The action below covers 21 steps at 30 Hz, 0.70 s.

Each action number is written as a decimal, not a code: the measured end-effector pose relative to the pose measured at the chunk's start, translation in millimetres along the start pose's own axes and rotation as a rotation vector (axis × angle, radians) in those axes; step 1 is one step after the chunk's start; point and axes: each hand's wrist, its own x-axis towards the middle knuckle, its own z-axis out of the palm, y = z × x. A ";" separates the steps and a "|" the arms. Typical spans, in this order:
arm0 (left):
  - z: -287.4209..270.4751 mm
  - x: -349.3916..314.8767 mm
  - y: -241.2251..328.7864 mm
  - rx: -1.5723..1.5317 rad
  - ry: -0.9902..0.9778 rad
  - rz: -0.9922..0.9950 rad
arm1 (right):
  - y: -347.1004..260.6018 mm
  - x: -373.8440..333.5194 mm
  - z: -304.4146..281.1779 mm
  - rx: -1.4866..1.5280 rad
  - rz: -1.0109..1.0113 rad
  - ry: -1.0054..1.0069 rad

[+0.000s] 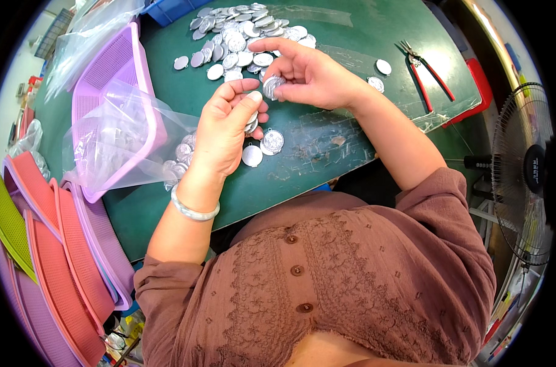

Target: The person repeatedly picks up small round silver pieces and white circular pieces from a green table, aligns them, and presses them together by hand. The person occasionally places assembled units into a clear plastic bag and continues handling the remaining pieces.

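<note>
Round silver medallions with small loops lie in a heap (235, 40) on the green table. My left hand (226, 125) is closed around a few medallions (252, 124), with the thumb pressed on top. Just right of it, my right hand (308, 76) pinches a medallion (273, 87) between thumb and fingers, its index finger stretched toward the heap. Whether more than one disc is in that pinch I cannot tell. Below the hands, loose medallions (272, 142) rest on the table. More medallions (180, 156) lie beside my left wrist, partly under a clear plastic bag (128, 131).
A purple basket (82, 110) stands at the left under the bag. Red-handled pliers (426, 76) lie at the right, near two single medallions (379, 76). Stacked colored baskets (64, 257) crowd the lower left. A fan (522, 171) stands beyond the right table edge.
</note>
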 end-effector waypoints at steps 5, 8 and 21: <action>0.0 0.6 -0.8 0.104 0.025 0.037 | -2.9 -1.7 7.2 0.057 0.012 -0.057; -2.6 1.0 -1.4 0.096 0.024 0.022 | -1.7 -1.6 6.7 0.081 0.006 -0.054; -4.7 2.2 -0.9 -0.068 0.051 0.018 | 1.6 -1.8 5.1 -0.034 -0.063 0.141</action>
